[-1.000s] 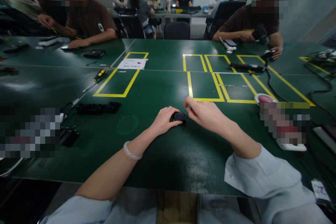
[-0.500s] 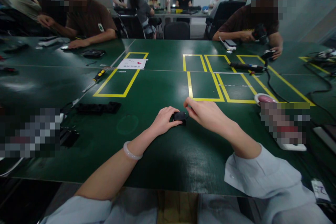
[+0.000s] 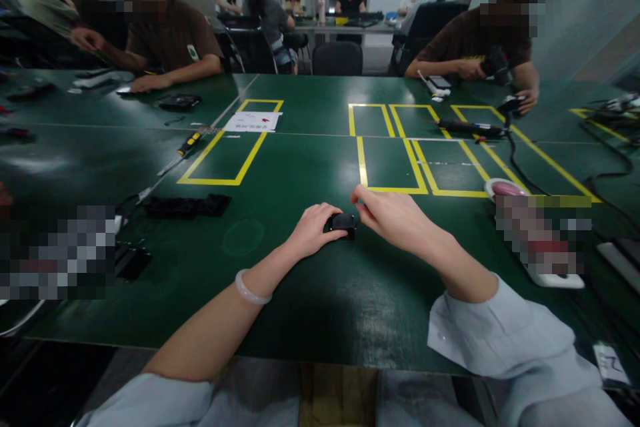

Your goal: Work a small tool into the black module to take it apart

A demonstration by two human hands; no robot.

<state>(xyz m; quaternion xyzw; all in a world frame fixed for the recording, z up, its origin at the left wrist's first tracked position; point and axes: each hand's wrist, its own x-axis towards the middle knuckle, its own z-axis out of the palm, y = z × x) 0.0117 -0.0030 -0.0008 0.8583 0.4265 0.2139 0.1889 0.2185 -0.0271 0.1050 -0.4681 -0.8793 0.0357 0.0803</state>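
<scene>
The one view comes from a camera worn on the person's head, above and behind the near edge of the bench [image 3: 320, 320], facing forward and tilted down. The left hand [image 3: 315, 227] and right hand [image 3: 393, 213] lie close, around mid-frame. The near edge crosses low, the far edge crosses high, and both ends of the bench run out past the sides; a black chair [image 3: 337, 59] beyond the far edge looks small and well off
</scene>
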